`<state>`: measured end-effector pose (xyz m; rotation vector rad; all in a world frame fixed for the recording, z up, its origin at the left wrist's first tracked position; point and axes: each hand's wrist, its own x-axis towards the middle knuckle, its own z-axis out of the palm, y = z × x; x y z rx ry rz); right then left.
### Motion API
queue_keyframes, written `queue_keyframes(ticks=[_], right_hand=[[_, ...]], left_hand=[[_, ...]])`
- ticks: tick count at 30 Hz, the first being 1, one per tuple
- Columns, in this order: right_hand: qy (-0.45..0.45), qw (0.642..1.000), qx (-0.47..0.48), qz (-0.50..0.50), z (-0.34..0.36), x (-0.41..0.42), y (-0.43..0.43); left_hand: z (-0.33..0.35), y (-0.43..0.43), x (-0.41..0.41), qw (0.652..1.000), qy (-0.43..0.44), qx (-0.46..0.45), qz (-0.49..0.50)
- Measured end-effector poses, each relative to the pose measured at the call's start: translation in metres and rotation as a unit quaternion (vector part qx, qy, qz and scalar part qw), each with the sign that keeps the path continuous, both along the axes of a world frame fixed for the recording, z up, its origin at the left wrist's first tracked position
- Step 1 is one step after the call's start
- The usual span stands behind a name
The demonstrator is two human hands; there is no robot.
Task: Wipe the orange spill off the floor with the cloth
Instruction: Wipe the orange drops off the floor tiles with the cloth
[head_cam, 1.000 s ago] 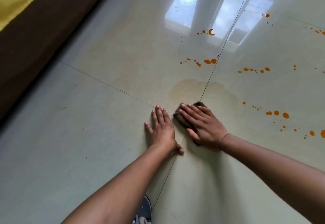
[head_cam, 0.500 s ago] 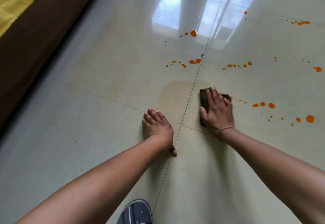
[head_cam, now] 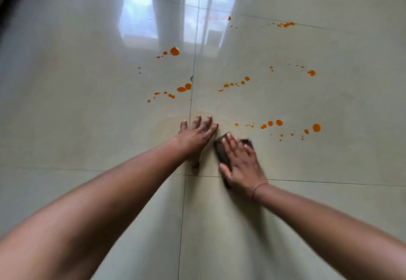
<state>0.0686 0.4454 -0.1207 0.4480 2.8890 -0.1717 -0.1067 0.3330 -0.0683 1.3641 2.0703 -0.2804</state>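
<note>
The right hand (head_cam: 241, 163) lies flat on the cloth (head_cam: 222, 155), fingers straight and close together, pressing it against the floor (head_cam: 87, 108). The thumb runs along the cloth's left edge. Nothing is pinched or wrapped by the fingers. The cloth is dark and partly blurred. It shows at the left of the palm and past the fingertips on the right side.

The left hand (head_cam: 195, 136) rests palm-down on the floor just left of the right hand, fingers spread and straight, holding nothing. Its fingertips lie on a faint tan smear (head_cam: 169, 125).

The orange spill (head_cam: 279, 123) is a scatter of drops. The nearest row lies just beyond the right fingertips and runs off to the right. Further rows lie well ahead of both hands.

A tile joint (head_cam: 183, 213) passes between the two forearms. A thin band (head_cam: 257, 188) circles the right wrist. A window reflection (head_cam: 138, 15) shows on the floor far ahead of the hands.
</note>
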Motion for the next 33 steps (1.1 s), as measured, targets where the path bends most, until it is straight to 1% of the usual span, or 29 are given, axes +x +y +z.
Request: queue_keyframes(ticks=[3,5,7,9,10,11,13,14,15,16,17,18,20,21,22,23,24,25,26,27,28,29,30,31,32,33], right_hand=[[-0.011,0.998,-0.040,0.037,0.012,0.052,-0.019],[-0.017,0.999,-0.039,0.023,0.013,0.050,-0.011],[-0.006,0.998,-0.031,-0.055,0.008,0.017,-0.001],[0.033,0.985,-0.038,-0.164,0.004,-0.018,0.002],[0.040,0.982,-0.051,-0.175,0.002,-0.022,-0.004],[0.040,0.987,-0.052,-0.146,0.001,-0.016,-0.010],[0.032,0.998,-0.059,-0.017,0.007,0.016,-0.017],[0.019,0.996,-0.073,0.043,0.010,0.030,-0.013],[0.020,0.994,-0.072,0.081,0.008,0.034,-0.002],[0.025,0.995,-0.063,0.079,0.004,0.028,0.013],[0.033,0.997,-0.054,0.037,0.002,0.011,0.027],[0.043,0.997,-0.049,-0.033,-0.001,-0.011,0.042],[0.064,0.986,-0.032,-0.154,-0.002,-0.048,0.062],[0.066,0.983,-0.028,-0.170,-0.002,-0.051,0.061],[0.064,0.988,-0.033,-0.140,-0.002,-0.045,0.056],[0.060,0.995,-0.041,-0.068,-0.001,-0.031,0.050],[0.045,0.997,-0.055,0.037,0.002,-0.012,0.045],[0.033,0.989,-0.051,0.132,0.002,0.003,0.053],[0.036,0.982,-0.045,0.179,0.002,0.007,0.066],[0.044,0.986,-0.034,0.156,0.000,0.002,0.079],[0.058,0.996,-0.030,0.054,-0.003,-0.007,0.091],[0.072,0.993,-0.039,-0.087,-0.003,-0.020,0.099],[0.080,0.976,-0.044,-0.196,-0.002,-0.031,0.096],[0.087,0.969,-0.040,-0.229,-0.002,-0.036,0.084],[0.086,0.977,-0.048,-0.189,0.000,-0.034,0.068],[0.073,0.992,-0.057,-0.091,0.001,-0.024,0.052]], left_hand=[[0.003,0.010,0.004,0.999,0.003,-0.038,-0.006],[0.004,0.011,0.007,0.999,0.005,-0.052,0.001],[0.003,0.016,0.009,0.998,0.005,-0.058,0.008],[-0.001,0.023,0.011,0.998,0.009,-0.068,0.016],[-0.002,0.025,0.012,0.997,0.004,-0.073,0.025],[-0.003,0.026,0.012,0.996,-0.001,-0.080,0.033],[-0.003,0.032,0.014,0.994,-0.005,-0.105,0.041],[-0.002,0.035,0.016,0.992,-0.008,-0.117,0.046],[-0.001,0.037,0.017,0.991,-0.009,-0.124,0.053],[-0.003,0.040,0.018,0.990,-0.011,-0.128,0.059],[-0.004,0.041,0.018,0.989,-0.013,-0.128,0.067],[-0.005,0.041,0.017,0.989,-0.014,-0.126,0.075],[-0.007,0.039,0.016,0.989,-0.015,-0.119,0.083],[-0.008,0.038,0.016,0.990,-0.018,-0.116,0.082],[-0.009,0.037,0.016,0.990,-0.020,-0.110,0.082],[-0.009,0.037,0.016,0.991,-0.021,-0.107,0.081],[-0.008,0.037,0.016,0.991,-0.020,-0.106,0.079],[-0.008,0.037,0.016,0.991,-0.018,-0.105,0.077],[-0.008,0.036,0.016,0.991,-0.016,-0.106,0.078],[-0.009,0.036,0.016,0.991,-0.016,-0.105,0.079],[-0.010,0.037,0.016,0.991,-0.016,-0.104,0.080],[-0.012,0.037,0.016,0.991,-0.017,-0.102,0.083],[-0.013,0.037,0.016,0.991,-0.017,-0.100,0.087],[-0.014,0.037,0.015,0.991,-0.020,-0.103,0.088],[-0.013,0.036,0.015,0.990,-0.023,-0.105,0.087],[-0.011,0.036,0.015,0.991,-0.025,-0.105,0.081]])
